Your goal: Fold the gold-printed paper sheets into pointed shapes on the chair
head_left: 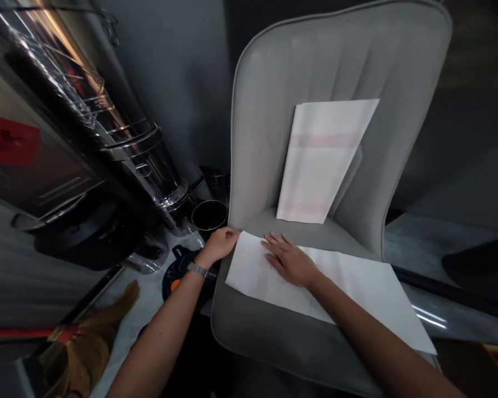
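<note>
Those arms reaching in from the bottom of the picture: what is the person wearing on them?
The left hand and right hand are bare, with no gloves or sleeves. The only thing worn is a silvery metal band, perhaps a watch, on the left wrist.

readable text: none | red label (10,138): dark characters | legibility: nil (too blurred to read)

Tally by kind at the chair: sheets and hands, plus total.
Sheets: 2 (white sheet, pink-striped sheet)
Hands: 2 (left hand, right hand)
Total: 4
</note>
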`<move>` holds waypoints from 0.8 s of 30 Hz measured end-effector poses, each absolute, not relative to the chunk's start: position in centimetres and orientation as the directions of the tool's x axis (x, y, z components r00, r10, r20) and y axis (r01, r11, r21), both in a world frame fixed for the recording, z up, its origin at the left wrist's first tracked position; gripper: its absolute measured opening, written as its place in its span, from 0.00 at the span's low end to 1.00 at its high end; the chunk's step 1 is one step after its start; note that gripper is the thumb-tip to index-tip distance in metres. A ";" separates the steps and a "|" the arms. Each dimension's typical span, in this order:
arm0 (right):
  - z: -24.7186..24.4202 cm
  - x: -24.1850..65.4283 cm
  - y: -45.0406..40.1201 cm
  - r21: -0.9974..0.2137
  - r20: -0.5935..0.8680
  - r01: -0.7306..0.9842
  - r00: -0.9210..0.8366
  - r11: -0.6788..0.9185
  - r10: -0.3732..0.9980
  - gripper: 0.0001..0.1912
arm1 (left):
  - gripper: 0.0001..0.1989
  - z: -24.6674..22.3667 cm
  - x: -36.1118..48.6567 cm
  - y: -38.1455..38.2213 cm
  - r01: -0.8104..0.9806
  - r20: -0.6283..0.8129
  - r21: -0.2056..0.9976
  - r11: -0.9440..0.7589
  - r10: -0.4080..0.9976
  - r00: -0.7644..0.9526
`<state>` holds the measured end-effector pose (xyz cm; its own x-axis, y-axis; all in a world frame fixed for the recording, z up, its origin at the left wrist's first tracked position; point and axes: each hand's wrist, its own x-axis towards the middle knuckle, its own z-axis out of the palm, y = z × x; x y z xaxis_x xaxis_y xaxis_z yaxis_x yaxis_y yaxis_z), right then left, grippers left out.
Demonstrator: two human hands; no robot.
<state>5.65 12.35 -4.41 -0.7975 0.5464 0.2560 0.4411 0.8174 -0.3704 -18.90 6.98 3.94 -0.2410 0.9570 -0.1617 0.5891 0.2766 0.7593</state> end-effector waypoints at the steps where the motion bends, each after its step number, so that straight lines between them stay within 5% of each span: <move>1: -4.5 5.6 12.3 -0.366 0.268 0.441 -0.793 0.820 0.546 0.26 | 0.15 3.8 -19.4 7.6 0.568 -0.209 0.771 0.287 0.957 -0.201; 7: -4.5 5.4 12.2 -0.342 0.292 0.452 -0.782 0.824 0.550 0.25 | 0.18 2.4 -19.4 9.0 0.482 -0.246 0.827 0.290 0.957 -0.153; 15: -4.4 5.5 12.4 -0.349 0.283 0.451 -0.785 0.821 0.551 0.25 | 0.14 1.7 -18.8 8.6 0.611 -0.002 0.770 0.182 0.959 -0.284; 19: -4.8 5.5 12.4 -0.330 0.297 0.446 -0.788 0.832 0.540 0.25 | 0.22 1.1 -16.4 4.6 0.871 0.147 0.486 -0.064 0.989 -0.009; 24: -4.2 5.2 12.4 -0.267 0.299 0.473 -0.787 0.840 0.539 0.25 | 0.33 -0.3 -15.0 1.8 0.975 0.013 0.139 -0.173 0.985 0.173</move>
